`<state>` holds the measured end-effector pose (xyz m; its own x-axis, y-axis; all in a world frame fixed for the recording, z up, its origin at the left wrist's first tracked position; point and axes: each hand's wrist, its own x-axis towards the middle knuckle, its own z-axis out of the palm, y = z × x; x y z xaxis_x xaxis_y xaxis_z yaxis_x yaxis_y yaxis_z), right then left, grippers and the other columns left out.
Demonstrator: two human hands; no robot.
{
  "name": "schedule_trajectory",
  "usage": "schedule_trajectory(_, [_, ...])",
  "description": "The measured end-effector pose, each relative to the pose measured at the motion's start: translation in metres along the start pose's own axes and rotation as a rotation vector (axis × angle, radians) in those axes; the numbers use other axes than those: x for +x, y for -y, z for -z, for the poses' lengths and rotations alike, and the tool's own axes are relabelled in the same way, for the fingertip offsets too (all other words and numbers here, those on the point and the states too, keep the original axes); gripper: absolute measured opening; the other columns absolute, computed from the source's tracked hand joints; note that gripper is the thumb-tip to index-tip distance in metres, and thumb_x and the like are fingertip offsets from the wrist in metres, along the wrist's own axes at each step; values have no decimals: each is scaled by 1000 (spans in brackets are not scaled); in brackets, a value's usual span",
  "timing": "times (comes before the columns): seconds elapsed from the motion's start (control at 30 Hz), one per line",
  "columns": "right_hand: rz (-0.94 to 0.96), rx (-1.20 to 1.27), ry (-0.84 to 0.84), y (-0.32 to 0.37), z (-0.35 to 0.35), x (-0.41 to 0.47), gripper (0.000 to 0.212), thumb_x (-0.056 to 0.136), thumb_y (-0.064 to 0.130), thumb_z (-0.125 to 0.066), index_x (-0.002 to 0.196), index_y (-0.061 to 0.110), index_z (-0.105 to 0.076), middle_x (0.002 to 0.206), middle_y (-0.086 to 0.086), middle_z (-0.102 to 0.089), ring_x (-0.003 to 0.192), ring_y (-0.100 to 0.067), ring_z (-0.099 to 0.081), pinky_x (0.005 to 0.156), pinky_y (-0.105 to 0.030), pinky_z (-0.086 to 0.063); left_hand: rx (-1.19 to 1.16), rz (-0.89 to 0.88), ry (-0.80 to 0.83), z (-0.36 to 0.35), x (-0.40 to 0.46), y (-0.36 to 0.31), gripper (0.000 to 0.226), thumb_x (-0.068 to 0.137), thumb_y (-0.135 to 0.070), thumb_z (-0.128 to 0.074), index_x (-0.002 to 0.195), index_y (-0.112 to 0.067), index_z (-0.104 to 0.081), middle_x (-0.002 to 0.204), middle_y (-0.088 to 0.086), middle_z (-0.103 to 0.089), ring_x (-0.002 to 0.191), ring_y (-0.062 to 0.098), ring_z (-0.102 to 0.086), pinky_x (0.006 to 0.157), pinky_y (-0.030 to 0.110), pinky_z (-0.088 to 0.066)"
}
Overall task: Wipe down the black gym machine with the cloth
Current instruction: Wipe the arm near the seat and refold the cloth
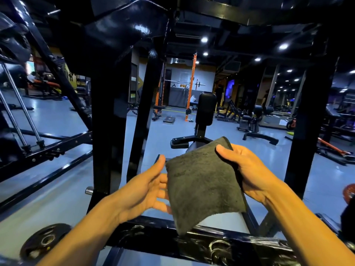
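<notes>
A person standing inside the frame of a black gym machine (107,116) holds a dark grey cloth (203,187) up in front of the chest, above the machine's lower crossbar (192,244). The only writing that reads clearly is "REP" on the far wall sign (180,61), above a white wall panel; a floor marking that looks like "04" (245,111) sits by a machine to the right, and other signs are too small or blurred to read.

The right hand (247,169) grips the cloth near its upper right corner, thumb pressed across the front face and fingers curled behind the fabric. The left hand (146,189) is spread, fingers straight and slightly apart; its fingertips meet the cloth's left edge, with the thumb raised beside the upper left corner. The cloth hangs flat and roughly square, tilted, its lowest corner dropping just over the crossbar, whose glossy black paint shows whitish smears.

Beyond the uprights, an orange squat rack (190,87) with a loaded barbell stands against the back wall, and a black padded seat (206,110) stands on the blue-grey floor (63,120). A weight plate (45,240) lies at lower left. Ceiling spotlights (204,39) glare overhead.
</notes>
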<state>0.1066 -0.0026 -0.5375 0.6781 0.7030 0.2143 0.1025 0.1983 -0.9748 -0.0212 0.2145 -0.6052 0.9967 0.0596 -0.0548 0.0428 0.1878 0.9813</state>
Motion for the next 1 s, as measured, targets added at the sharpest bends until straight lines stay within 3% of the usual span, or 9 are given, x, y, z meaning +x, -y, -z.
schedule_trajectory(0.1, [-29,46,-15,-3,1,2,30,88,26,-62,102,1,-69,82,-9,-74,70,-18,-71,60,-28,-59,-107,-108,-30,-8,4,3,54,82,-53,-73,115,-10,-77,109,12,-76,99,24,-73,87,40,-58])
schedule_trajectory(0.2, [-105,-8,-58,-8,6,5,42,88,32,-62,109,-2,-73,95,-14,-74,82,-24,-70,71,-34,-59,24,-268,-190,-13,2,-4,37,92,-33,-67,119,-9,-75,112,7,-77,103,19,-72,89,32,-53])
schedule_trajectory(0.33, [-229,-142,-138,-22,14,6,38,96,30,-61,115,-2,-72,101,-15,-72,95,-32,-61,91,-48,-52,788,-525,-386,0,0,-22,32,84,-55,-64,89,-25,-73,112,-6,-58,102,9,-51,89,19,-36])
schedule_trajectory(0.43, [-224,-242,-164,-24,17,7,31,99,31,-60,109,7,-76,99,-6,-79,102,-26,-66,86,-43,-58,976,-508,-290,7,2,-40,37,83,-58,-63,97,-28,-78,139,-23,-49,129,4,-41,102,20,-30])
schedule_trajectory(0.53, [-153,-312,-183,-21,15,10,42,91,45,-60,107,11,-79,105,1,-79,110,-20,-65,93,-41,-50,945,-533,-237,5,1,-61,27,90,-45,-70,81,-20,-77,95,-17,-73,89,1,-66,81,16,-48])
schedule_trajectory(0.6, [-96,-323,-205,-21,11,12,44,96,47,-54,105,12,-80,105,-1,-79,108,-21,-65,95,-38,-48,996,-579,-284,4,5,-70,39,92,-46,-68,74,-13,-73,74,-3,-70,70,10,-65,70,21,-53])
schedule_trajectory(0.67, [-71,-276,-238,-22,7,14,47,102,45,-49,100,10,-80,99,-2,-80,98,-22,-66,89,-33,-49,1025,-637,-331,1,7,-74,45,92,-49,-67,71,-9,-70,68,2,-65,66,11,-62,67,19,-50])
schedule_trajectory(0.83, [-119,-66,-272,-24,6,18,57,96,51,-51,104,-1,-74,96,-16,-74,91,-30,-62,88,-47,-51,1008,-685,-369,-3,8,-75,56,91,-58,-62,71,-6,-68,70,9,-65,68,19,-63,71,30,-54])
schedule_trajectory(1.0, [-91,-131,-40,-32,16,12,75,59,57,-93,106,2,-76,109,-20,-75,95,-29,-69,89,-46,-55,922,-657,-426,-5,2,-76,60,94,-56,-61,67,-3,-60,66,13,-55,57,11,-49,59,20,-41])
